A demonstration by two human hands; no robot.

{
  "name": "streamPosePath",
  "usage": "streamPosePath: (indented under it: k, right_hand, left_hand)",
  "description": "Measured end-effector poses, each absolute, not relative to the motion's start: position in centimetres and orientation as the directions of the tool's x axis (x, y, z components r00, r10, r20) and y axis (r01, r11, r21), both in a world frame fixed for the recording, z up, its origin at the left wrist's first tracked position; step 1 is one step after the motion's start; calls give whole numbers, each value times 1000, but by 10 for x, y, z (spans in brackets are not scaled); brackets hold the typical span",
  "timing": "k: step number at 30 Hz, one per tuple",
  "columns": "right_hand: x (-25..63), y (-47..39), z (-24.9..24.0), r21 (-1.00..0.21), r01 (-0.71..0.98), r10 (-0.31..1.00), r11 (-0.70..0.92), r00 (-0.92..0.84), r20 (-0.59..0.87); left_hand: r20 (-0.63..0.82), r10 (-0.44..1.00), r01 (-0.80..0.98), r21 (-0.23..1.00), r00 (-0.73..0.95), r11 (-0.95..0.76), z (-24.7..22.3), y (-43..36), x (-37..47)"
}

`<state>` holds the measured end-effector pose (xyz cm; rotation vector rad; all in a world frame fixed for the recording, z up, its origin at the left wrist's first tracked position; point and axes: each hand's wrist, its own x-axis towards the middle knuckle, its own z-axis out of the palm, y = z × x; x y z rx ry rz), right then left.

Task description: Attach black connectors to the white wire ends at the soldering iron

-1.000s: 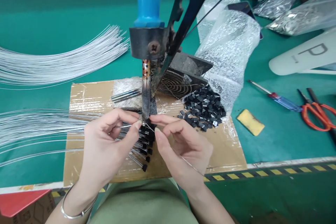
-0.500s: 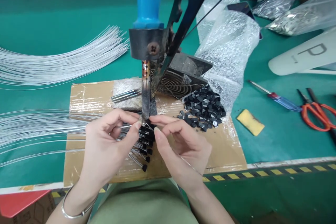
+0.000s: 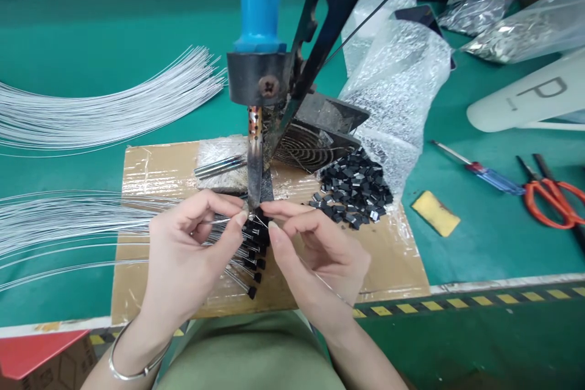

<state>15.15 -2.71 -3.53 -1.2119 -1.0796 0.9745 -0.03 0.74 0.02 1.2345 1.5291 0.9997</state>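
Note:
A blue-handled soldering iron (image 3: 260,6) hangs tip down in a black clamp (image 3: 258,78), its tip (image 3: 255,186) between my fingertips. My left hand (image 3: 196,247) pinches a white wire whose end is at the iron's tip. Opposite it, my right hand (image 3: 315,250) pinches a thin solder wire (image 3: 261,220) that points to the same spot and trails across the palm. Under the hands lie wires with black connectors (image 3: 251,291) on a cardboard sheet (image 3: 393,262). The exact contact at the tip is too small to make out.
A pile of black pieces (image 3: 356,186) lies beside a round fan grille (image 3: 301,145). White wires (image 3: 137,103) lie at the left. At the right are a yellow sponge (image 3: 436,213), a screwdriver (image 3: 493,178), orange-handled scissors (image 3: 551,195), a white cup (image 3: 525,94) and bubble wrap (image 3: 397,85).

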Motion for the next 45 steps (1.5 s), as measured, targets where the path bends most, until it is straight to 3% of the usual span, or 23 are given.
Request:
streamPosePath:
  k: [45]
  right_hand:
    - [147, -26, -38, -978, 121, 949, 172, 247, 198]
  left_hand:
    - [-103, 993, 306, 945, -54, 114, -2, 6, -1]
